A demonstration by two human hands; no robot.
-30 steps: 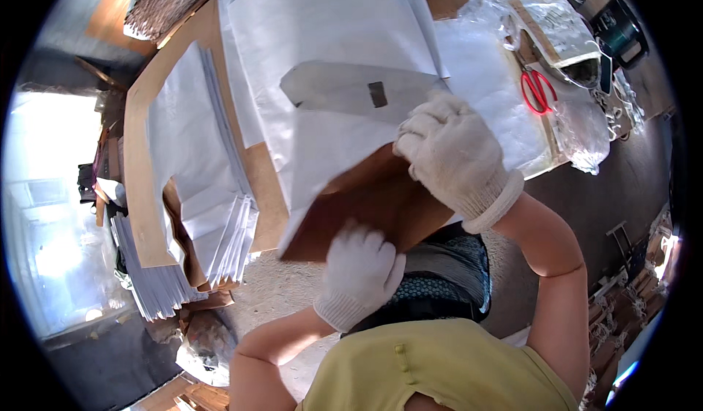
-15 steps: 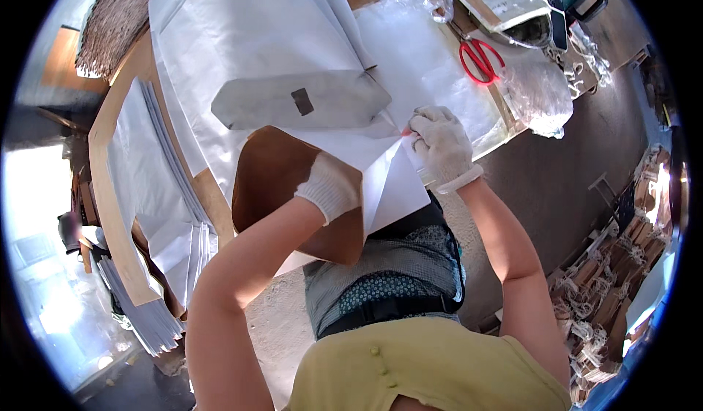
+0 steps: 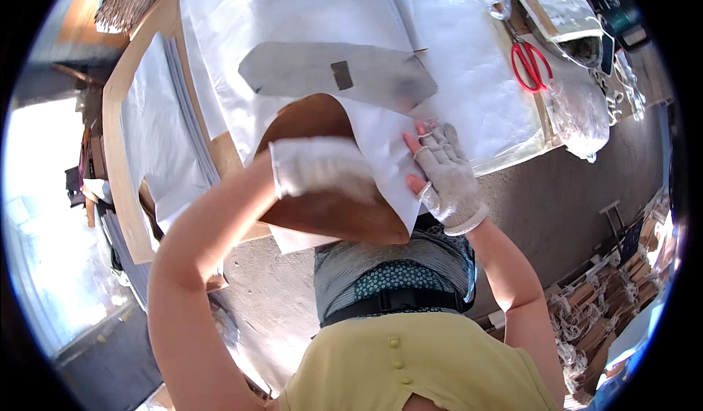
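Note:
A white paper bag with a brown inner side (image 3: 322, 217) lies at the table's near edge, its mouth spread wide. My left hand (image 3: 326, 168), in a white knit glove, reaches across the brown inside; its fingers are smeared by motion. With bare fingertips showing from its glove, my right hand (image 3: 447, 173) lies with fingers apart on the bag's white right side. Just beyond the bag, a grey elongated plate with pointed ends (image 3: 293, 71) and a dark patch rests on large white sheets (image 3: 293, 8).
Red-handled scissors (image 3: 531, 67) lie at the right, next to a clear plastic bag (image 3: 578, 118). Stacked white paper bags (image 3: 157, 118) sit on the left of the wooden table. Tied brown bundles (image 3: 593, 330) are on the floor at the lower right.
My left hand has moved out from deeper in the bag's fold and sweeps across the brown inside. My right hand has gone from pinching the paper's corner to lying spread on it.

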